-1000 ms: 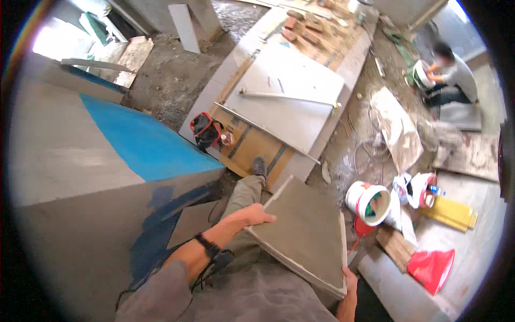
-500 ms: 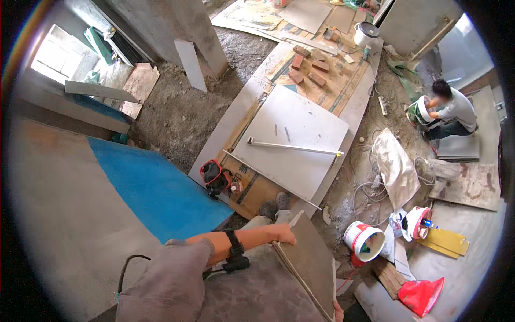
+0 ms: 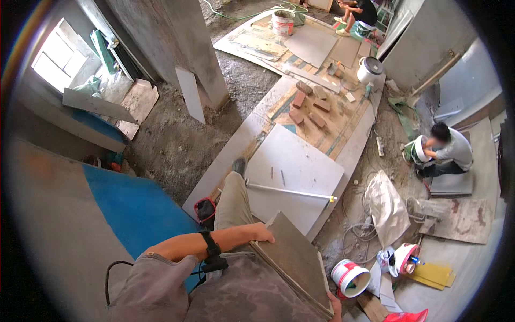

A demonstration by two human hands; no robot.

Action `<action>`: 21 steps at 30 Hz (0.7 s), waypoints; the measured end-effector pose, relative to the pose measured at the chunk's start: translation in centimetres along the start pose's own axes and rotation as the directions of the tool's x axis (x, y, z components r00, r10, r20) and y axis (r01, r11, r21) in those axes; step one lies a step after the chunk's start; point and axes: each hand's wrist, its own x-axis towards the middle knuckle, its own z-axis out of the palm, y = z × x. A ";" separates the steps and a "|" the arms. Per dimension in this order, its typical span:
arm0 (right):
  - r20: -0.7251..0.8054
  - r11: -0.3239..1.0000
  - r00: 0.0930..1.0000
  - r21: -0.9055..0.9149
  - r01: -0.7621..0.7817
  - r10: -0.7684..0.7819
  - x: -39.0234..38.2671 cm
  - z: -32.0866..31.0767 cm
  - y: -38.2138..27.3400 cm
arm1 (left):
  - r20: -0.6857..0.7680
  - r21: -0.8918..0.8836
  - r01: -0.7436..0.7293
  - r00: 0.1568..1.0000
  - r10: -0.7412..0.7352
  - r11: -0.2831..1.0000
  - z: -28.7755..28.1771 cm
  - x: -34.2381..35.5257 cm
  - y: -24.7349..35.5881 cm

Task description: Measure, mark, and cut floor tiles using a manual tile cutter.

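I carry a square tile with a grey-brown face, tilted against the front of my body. My left hand is closed on its upper left edge, and my right hand grips its lower right side, mostly hidden at the bottom of the view. My left leg reaches forward over the boarded walkway, beside a large white board with a long metal bar lying across it. Left of that leg is a black-and-red bag.
Several bricks and a lidded bucket lie farther along the walkway. A crouching person handles a bucket at right; another person sits at the back. A concrete pillar and blue-painted ledge are left; buckets and cables are lower right.
My view has tilted up, showing more of the far room. My left leg has stepped forward onto the boards, and the tile has swung more upright against me, held in both hands.
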 end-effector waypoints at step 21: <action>0.083 0.954 0.985 0.275 0.122 -0.149 -10.6 60.6 -45.7 | 0.065 0.078 -0.196 0.979 0.191 0.978 -65.6 17.7 15.2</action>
